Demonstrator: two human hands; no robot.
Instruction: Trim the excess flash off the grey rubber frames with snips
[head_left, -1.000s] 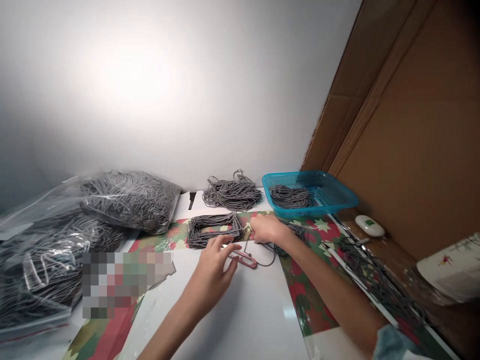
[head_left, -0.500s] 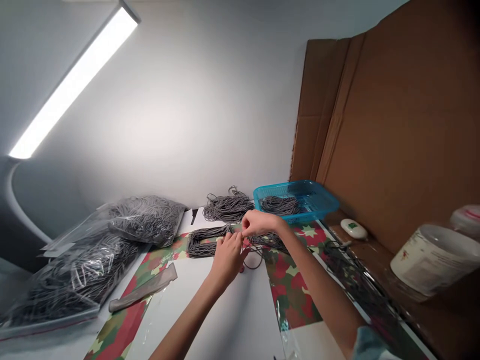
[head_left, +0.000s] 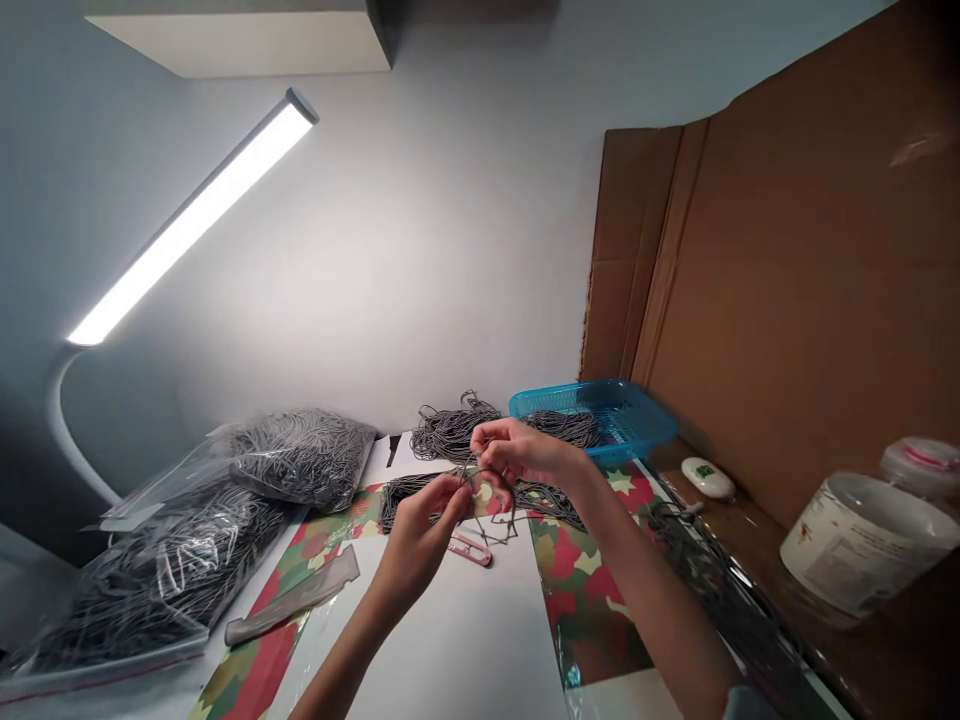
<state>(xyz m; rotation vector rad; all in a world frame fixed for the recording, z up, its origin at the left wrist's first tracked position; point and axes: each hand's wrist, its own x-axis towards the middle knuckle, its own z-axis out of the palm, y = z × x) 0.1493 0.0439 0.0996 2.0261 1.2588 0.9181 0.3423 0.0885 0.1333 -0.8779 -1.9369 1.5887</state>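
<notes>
A thin grey cord (head_left: 513, 516) hangs in loose loops between my two hands, over the white sheet. My left hand (head_left: 426, 520) pinches part of it between thumb and forefinger. Just up and to the right, my right hand (head_left: 514, 452) has its fingers closed on the cord too. Below them a pink cutter-like tool (head_left: 471, 550) lies on the sheet. Behind my left hand is a grey cord bundle (head_left: 401, 492), partly hidden; another bundle (head_left: 551, 503) lies beneath my right wrist.
Bags of grey cord (head_left: 300, 455) fill the left side, near a lamp (head_left: 195, 220). A blue basket (head_left: 637, 415) holding cord stands at the back right. A grey strip (head_left: 292, 597) lies front left; a white tub (head_left: 855, 545) stands at right.
My hands have drawn slightly apart, and my left hand has moved left and turned. More of the looped cord and the pink tool show now. The camera view has tilted up.
</notes>
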